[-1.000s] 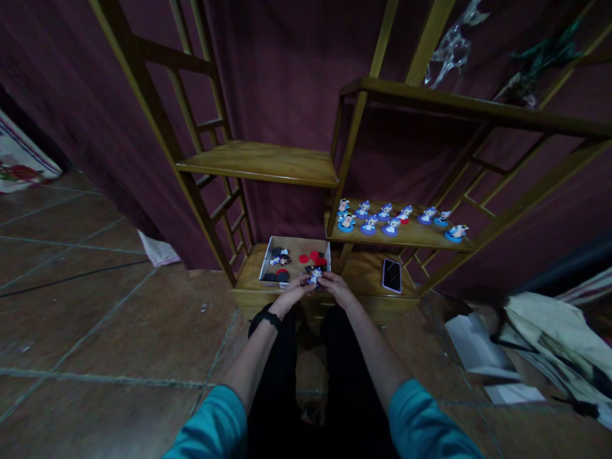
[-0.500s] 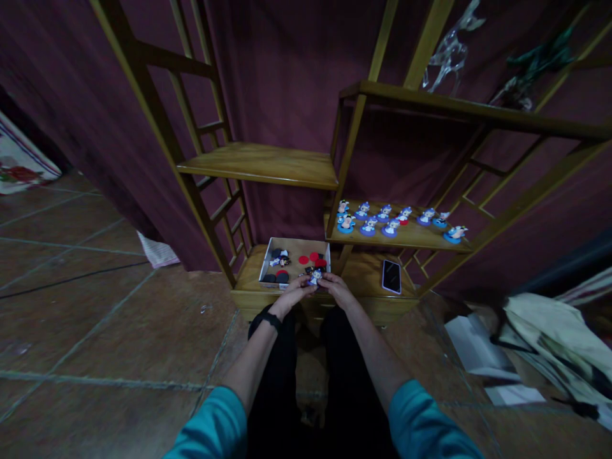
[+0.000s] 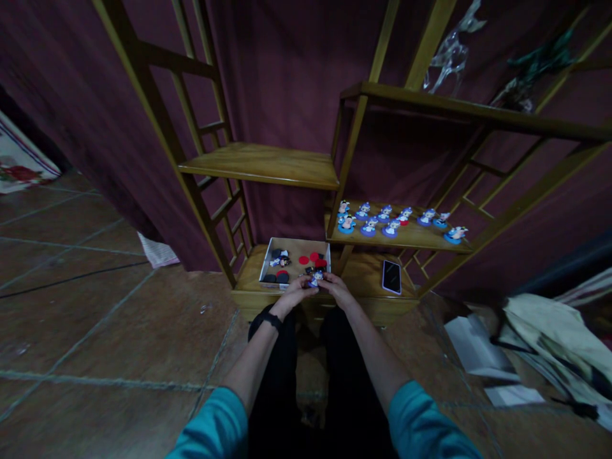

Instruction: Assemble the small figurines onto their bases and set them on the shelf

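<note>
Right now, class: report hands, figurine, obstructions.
Left hand and right hand both pinch small figurine. Held above box front edge. Nothing blocking.

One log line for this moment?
left hand: holds figurine | right hand: holds same figurine | place: above box edge | phone: on bottom shelf

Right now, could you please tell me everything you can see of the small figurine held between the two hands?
The small figurine is tiny and blurred: a cartoon-like figure in white, blue and dark tones, seemingly like those lined up on the shelf. Its material cannot be told. It is held just over the near edge of the open box, pinched between the fingertips of the left hand and the right hand, which meet around it. Its base and pose are hidden.
</note>
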`<state>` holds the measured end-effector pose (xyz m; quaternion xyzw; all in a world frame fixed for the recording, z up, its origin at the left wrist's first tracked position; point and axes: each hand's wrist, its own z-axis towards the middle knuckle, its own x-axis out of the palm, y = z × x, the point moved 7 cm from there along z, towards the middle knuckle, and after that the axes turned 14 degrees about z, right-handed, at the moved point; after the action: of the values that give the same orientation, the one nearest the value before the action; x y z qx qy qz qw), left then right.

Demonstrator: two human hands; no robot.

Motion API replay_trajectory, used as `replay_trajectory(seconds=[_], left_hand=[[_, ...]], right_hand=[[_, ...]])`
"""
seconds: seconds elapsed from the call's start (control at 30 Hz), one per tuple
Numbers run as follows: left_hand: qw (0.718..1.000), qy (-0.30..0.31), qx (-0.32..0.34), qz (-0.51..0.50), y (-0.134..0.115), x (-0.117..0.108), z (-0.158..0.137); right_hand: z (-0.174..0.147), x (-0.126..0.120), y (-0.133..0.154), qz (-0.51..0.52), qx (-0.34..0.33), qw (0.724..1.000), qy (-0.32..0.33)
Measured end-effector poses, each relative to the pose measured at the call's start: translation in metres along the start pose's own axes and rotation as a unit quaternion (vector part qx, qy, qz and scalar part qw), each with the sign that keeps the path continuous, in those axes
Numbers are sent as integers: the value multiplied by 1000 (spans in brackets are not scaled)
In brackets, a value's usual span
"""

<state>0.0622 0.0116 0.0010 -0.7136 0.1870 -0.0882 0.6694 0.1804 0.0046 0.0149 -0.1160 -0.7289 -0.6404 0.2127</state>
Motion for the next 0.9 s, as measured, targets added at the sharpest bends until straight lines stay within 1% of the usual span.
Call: replay_trajectory(seconds=[0.2, 0.37, 0.63, 0.8, 0.9], left_hand=[[1000, -8, 0, 8, -2, -2, -3], [1000, -11, 6, 7, -6, -3, -5], [1000, 1, 19, -19, -9, -1, -5], [1000, -3, -1, -17, -6, -3, -6], [1000, -11, -7, -22, -6, -5, -7]], right_hand=[[0, -4, -1, 11, -3, 1000, -13], [-2, 1, 3, -2, -8, 1000, -8], [-2, 0, 4, -8, -23, 999, -21], [-2, -3, 3, -1, -18, 999, -32], [-3, -5, 1, 10, -8, 1000, -28]])
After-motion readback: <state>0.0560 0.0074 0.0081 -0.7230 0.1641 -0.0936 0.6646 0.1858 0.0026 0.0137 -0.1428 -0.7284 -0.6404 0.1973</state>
